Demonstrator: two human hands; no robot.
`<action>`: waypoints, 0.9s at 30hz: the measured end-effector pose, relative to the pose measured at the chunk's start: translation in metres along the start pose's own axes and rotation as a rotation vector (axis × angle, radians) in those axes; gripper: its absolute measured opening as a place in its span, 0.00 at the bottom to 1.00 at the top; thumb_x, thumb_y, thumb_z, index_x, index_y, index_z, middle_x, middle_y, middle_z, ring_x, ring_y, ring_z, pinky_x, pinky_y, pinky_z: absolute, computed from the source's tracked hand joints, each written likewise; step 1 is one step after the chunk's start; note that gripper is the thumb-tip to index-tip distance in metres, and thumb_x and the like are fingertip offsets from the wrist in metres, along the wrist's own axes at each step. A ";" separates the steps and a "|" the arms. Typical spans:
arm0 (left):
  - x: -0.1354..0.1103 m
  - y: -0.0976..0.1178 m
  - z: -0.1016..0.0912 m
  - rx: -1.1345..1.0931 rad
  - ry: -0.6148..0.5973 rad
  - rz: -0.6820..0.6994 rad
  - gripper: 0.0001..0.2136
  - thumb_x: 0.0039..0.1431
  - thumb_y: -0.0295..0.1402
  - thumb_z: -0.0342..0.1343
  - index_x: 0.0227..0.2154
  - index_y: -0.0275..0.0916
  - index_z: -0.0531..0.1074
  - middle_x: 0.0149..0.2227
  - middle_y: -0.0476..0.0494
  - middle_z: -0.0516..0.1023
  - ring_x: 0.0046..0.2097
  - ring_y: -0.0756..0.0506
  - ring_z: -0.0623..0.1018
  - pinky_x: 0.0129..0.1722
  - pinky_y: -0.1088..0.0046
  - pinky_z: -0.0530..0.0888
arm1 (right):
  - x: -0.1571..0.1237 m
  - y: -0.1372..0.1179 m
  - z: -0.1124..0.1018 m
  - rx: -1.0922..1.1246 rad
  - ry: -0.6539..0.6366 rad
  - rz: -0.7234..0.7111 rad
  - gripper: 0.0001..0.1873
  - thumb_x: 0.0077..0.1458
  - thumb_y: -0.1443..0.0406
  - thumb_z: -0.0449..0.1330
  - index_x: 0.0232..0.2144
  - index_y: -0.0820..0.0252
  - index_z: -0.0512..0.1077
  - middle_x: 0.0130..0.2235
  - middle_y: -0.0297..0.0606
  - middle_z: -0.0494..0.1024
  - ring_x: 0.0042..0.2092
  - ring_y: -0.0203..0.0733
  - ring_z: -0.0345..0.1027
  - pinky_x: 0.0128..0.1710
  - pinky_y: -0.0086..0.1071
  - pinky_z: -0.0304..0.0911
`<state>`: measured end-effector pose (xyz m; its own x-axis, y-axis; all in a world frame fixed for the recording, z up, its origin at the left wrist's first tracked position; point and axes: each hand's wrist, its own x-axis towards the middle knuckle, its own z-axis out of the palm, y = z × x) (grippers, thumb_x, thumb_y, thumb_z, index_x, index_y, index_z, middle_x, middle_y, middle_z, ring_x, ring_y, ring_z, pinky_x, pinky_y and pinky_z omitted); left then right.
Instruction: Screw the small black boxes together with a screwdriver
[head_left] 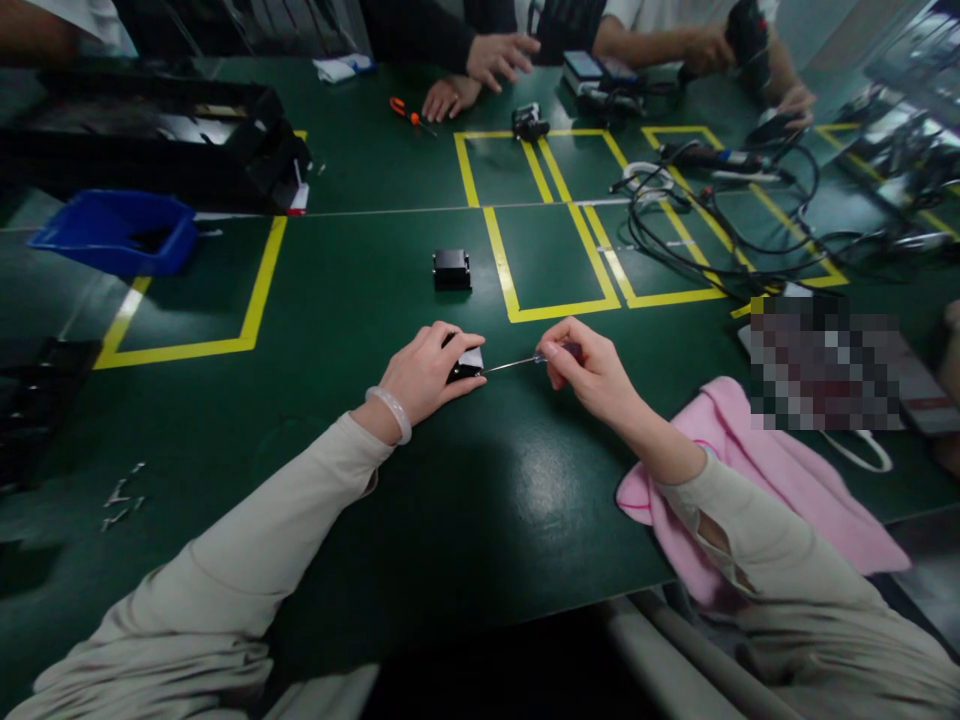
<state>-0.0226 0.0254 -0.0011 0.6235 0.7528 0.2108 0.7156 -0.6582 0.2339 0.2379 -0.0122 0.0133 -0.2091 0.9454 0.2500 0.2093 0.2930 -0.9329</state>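
On the green table, my left hand [427,375] is closed around a small black block-shaped part [466,364] with a pale top face, partly hidden by the fingers. My right hand [592,368] grips the dark handle of a screwdriver [514,364]. Its thin metal shaft points left, and the tip meets the right side of the black part near its lower corner. A similar black part [451,268] stands by itself farther back, beyond my left hand.
Far left are a blue bin [116,225] and a long black housing [150,140]. Small metal pieces [120,500] lie at left. A pink cloth [720,480] is beside my right forearm. Black cables [720,240] and orange-handled screwdriver [405,111] lie farther back, near co-workers' hands [499,60].
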 end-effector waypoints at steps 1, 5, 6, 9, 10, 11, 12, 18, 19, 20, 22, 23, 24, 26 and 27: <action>0.000 0.000 0.000 0.002 0.000 0.000 0.23 0.66 0.46 0.58 0.59 0.41 0.68 0.52 0.36 0.71 0.52 0.37 0.74 0.49 0.58 0.76 | 0.000 0.000 0.000 -0.015 -0.003 0.002 0.15 0.67 0.53 0.59 0.34 0.57 0.69 0.22 0.25 0.67 0.21 0.30 0.61 0.24 0.28 0.57; 0.000 -0.001 0.001 0.005 0.003 0.005 0.23 0.66 0.46 0.58 0.59 0.40 0.68 0.52 0.35 0.71 0.51 0.36 0.74 0.48 0.58 0.76 | -0.001 0.002 -0.003 -0.016 -0.071 -0.022 0.15 0.69 0.53 0.57 0.36 0.57 0.70 0.22 0.26 0.69 0.23 0.32 0.64 0.27 0.29 0.59; 0.000 -0.001 0.001 0.004 0.007 0.009 0.23 0.66 0.46 0.58 0.59 0.40 0.68 0.52 0.35 0.71 0.51 0.36 0.74 0.48 0.58 0.76 | -0.002 0.002 -0.003 -0.013 -0.082 -0.030 0.14 0.69 0.53 0.57 0.37 0.57 0.70 0.23 0.27 0.70 0.24 0.32 0.65 0.27 0.29 0.59; 0.000 -0.001 0.002 0.003 0.016 0.016 0.23 0.66 0.45 0.59 0.59 0.40 0.68 0.52 0.36 0.71 0.51 0.37 0.74 0.49 0.58 0.76 | -0.002 0.001 -0.002 -0.020 -0.064 -0.028 0.15 0.69 0.53 0.57 0.37 0.57 0.69 0.23 0.27 0.70 0.24 0.32 0.65 0.27 0.29 0.59; 0.000 -0.001 0.002 0.003 0.017 0.017 0.23 0.66 0.45 0.59 0.59 0.40 0.68 0.52 0.36 0.71 0.51 0.37 0.74 0.49 0.58 0.76 | -0.002 0.001 -0.002 -0.023 -0.051 -0.013 0.15 0.69 0.52 0.57 0.36 0.57 0.69 0.22 0.26 0.70 0.23 0.32 0.64 0.27 0.29 0.58; 0.000 -0.001 0.002 0.004 0.015 0.017 0.23 0.66 0.45 0.59 0.59 0.40 0.67 0.52 0.36 0.71 0.51 0.37 0.74 0.49 0.58 0.76 | -0.002 0.000 -0.001 -0.024 -0.038 0.005 0.15 0.69 0.52 0.57 0.35 0.57 0.68 0.21 0.26 0.69 0.22 0.31 0.63 0.25 0.29 0.57; 0.000 -0.001 0.001 0.006 0.012 0.017 0.23 0.66 0.45 0.59 0.59 0.40 0.67 0.52 0.36 0.71 0.51 0.37 0.74 0.49 0.58 0.76 | -0.002 0.000 -0.001 -0.020 -0.026 0.022 0.16 0.69 0.52 0.57 0.35 0.57 0.68 0.20 0.25 0.67 0.21 0.31 0.61 0.24 0.29 0.56; 0.000 0.000 -0.001 -0.001 -0.005 0.008 0.23 0.66 0.45 0.58 0.59 0.40 0.67 0.52 0.36 0.71 0.51 0.37 0.74 0.49 0.58 0.76 | -0.002 -0.002 0.000 -0.005 -0.022 -0.036 0.14 0.68 0.53 0.58 0.39 0.57 0.69 0.25 0.27 0.70 0.24 0.31 0.65 0.26 0.29 0.60; 0.000 0.000 -0.001 -0.001 -0.005 0.006 0.23 0.67 0.45 0.58 0.59 0.40 0.67 0.52 0.36 0.71 0.51 0.37 0.74 0.49 0.58 0.76 | -0.002 -0.003 0.000 -0.012 -0.020 -0.044 0.14 0.68 0.53 0.58 0.39 0.57 0.69 0.25 0.27 0.70 0.25 0.31 0.66 0.27 0.29 0.61; 0.000 0.000 -0.001 -0.001 -0.005 0.006 0.23 0.67 0.46 0.58 0.59 0.40 0.67 0.53 0.36 0.71 0.52 0.37 0.74 0.49 0.58 0.76 | -0.002 -0.003 0.000 -0.022 -0.016 -0.043 0.14 0.68 0.53 0.58 0.38 0.57 0.69 0.25 0.27 0.70 0.24 0.31 0.66 0.26 0.29 0.60; 0.000 0.000 0.000 0.002 -0.002 0.008 0.23 0.67 0.46 0.58 0.59 0.41 0.67 0.53 0.36 0.71 0.51 0.37 0.74 0.49 0.58 0.75 | -0.002 -0.002 0.001 -0.048 0.000 -0.028 0.15 0.68 0.53 0.59 0.35 0.57 0.69 0.23 0.26 0.68 0.22 0.30 0.63 0.24 0.29 0.57; 0.000 0.000 0.000 0.003 0.000 0.009 0.23 0.67 0.46 0.58 0.59 0.41 0.67 0.52 0.36 0.71 0.51 0.37 0.74 0.49 0.58 0.75 | -0.002 -0.002 0.001 -0.061 0.009 -0.022 0.15 0.68 0.53 0.58 0.34 0.57 0.68 0.22 0.25 0.67 0.21 0.30 0.61 0.23 0.29 0.56; 0.000 -0.001 0.000 0.004 0.001 0.009 0.23 0.66 0.46 0.58 0.59 0.41 0.67 0.52 0.36 0.71 0.51 0.37 0.74 0.49 0.58 0.75 | -0.002 -0.001 0.002 -0.076 0.017 -0.023 0.16 0.68 0.53 0.58 0.33 0.57 0.68 0.21 0.25 0.66 0.20 0.30 0.60 0.23 0.29 0.55; 0.000 -0.001 0.001 0.004 0.005 0.009 0.23 0.66 0.46 0.58 0.59 0.41 0.67 0.52 0.37 0.71 0.51 0.37 0.74 0.49 0.58 0.75 | -0.003 0.001 0.002 -0.087 0.031 -0.045 0.14 0.69 0.54 0.57 0.34 0.57 0.69 0.21 0.25 0.66 0.21 0.30 0.60 0.23 0.29 0.55; 0.000 -0.001 0.001 0.003 0.006 0.009 0.23 0.66 0.46 0.58 0.59 0.41 0.68 0.52 0.36 0.71 0.51 0.37 0.74 0.49 0.58 0.75 | -0.003 0.001 0.003 -0.082 0.035 -0.061 0.13 0.69 0.55 0.57 0.36 0.57 0.69 0.23 0.25 0.67 0.22 0.31 0.62 0.24 0.29 0.56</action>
<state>-0.0228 0.0262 -0.0027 0.6280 0.7469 0.2185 0.7109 -0.6649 0.2294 0.2360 -0.0154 0.0108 -0.1903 0.9294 0.3161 0.2748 0.3595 -0.8917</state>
